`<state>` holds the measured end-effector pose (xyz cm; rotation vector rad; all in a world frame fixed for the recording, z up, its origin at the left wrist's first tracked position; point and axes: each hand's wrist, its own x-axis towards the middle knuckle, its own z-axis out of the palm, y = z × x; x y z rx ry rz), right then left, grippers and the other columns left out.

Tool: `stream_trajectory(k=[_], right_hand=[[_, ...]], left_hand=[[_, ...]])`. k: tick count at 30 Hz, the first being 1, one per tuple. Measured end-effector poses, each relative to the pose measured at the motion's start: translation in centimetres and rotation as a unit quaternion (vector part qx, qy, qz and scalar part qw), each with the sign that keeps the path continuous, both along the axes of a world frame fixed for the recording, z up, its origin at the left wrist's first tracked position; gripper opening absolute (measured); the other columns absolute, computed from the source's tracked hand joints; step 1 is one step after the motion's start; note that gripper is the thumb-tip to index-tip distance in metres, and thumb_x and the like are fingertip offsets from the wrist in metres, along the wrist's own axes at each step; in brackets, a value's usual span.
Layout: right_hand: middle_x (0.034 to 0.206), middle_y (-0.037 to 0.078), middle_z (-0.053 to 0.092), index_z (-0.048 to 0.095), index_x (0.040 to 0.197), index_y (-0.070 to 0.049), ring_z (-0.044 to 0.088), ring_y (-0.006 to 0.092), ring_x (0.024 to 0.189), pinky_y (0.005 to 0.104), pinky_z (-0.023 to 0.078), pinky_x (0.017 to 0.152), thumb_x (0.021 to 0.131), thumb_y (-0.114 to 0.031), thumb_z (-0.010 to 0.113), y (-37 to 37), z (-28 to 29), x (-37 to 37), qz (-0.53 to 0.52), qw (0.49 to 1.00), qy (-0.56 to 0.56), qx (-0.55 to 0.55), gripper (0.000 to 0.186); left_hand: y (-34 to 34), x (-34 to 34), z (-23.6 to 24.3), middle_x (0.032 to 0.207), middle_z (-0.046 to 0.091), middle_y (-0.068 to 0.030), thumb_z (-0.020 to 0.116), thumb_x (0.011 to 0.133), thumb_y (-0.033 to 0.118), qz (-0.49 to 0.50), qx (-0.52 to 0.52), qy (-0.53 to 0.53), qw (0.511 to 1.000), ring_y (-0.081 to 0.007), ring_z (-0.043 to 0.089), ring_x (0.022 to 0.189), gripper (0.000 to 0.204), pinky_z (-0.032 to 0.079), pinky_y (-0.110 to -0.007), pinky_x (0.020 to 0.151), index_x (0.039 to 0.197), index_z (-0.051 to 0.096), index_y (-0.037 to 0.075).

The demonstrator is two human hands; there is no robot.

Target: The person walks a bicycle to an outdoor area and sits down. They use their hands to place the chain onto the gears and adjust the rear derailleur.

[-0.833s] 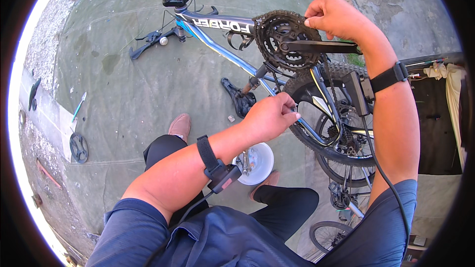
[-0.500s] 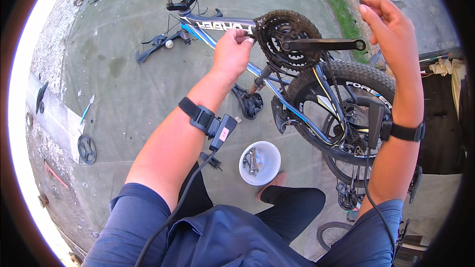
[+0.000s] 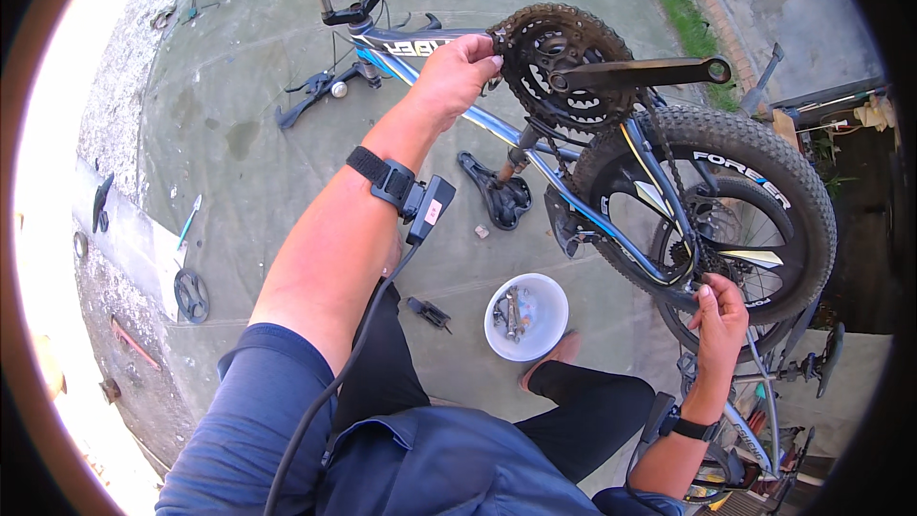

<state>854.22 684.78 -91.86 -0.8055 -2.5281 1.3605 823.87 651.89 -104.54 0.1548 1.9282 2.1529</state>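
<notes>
An upside-down bicycle with a silver-blue frame (image 3: 549, 177) stands in front of me. My left hand (image 3: 457, 79) is closed in a pinch on the dark chain at the left edge of the chainrings (image 3: 544, 48). From the chainrings a black crank arm (image 3: 650, 74) points right. Lower right, my right hand (image 3: 721, 320) has its thumb and fingers pressed together beside the rear hub and the lower end of the frame; what lies between them is too small to tell. The rear wheel (image 3: 812, 162), with its knobby tyre, is just beyond that hand.
A white bucket (image 3: 557, 330) holding tools and small parts stands by my foot. On the green ground sheet lie a saddle (image 3: 497, 193), a pedal (image 3: 429, 313) and a black ring-shaped part (image 3: 192, 295). Another bicycle (image 3: 764, 430) is at the lower right.
My right hand has come down from the upper right, beyond the crank, to the rear hub area. My left hand stays at the chainrings' left edge. The whole view has shifted slightly.
</notes>
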Motion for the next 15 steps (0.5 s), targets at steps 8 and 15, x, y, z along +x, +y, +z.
stream_trajectory(k=[8,15], right_hand=[[0.083,0.005,0.061,0.06,0.115,0.001,0.048,0.0053,0.053,0.0183,0.039,0.047,0.095,-0.012,0.062,0.9,-3.2,2.2,0.0,0.999,-0.01,-0.04,0.024],[0.084,0.005,0.061,0.061,0.114,0.002,0.051,0.0062,0.059,0.0213,0.044,0.049,0.092,-0.008,0.063,0.2,-2.9,1.6,0.009,0.998,-0.012,-0.066,0.024]], left_hand=[[0.2,0.2,-0.7,0.1,0.068,0.0003,0.06,0.095,0.013,-0.007,-0.008,-0.027,1.0,-0.0094,0.063,0.088,0.021,0.044,-0.026,0.072,0.115,0.063,0.007],[0.6,0.7,-1.1,0.103,0.067,-0.0003,0.058,0.096,0.012,-0.01,0.025,-0.055,0.998,-0.0116,0.064,0.092,0.022,0.044,-0.026,0.072,0.117,0.061,0.007]])
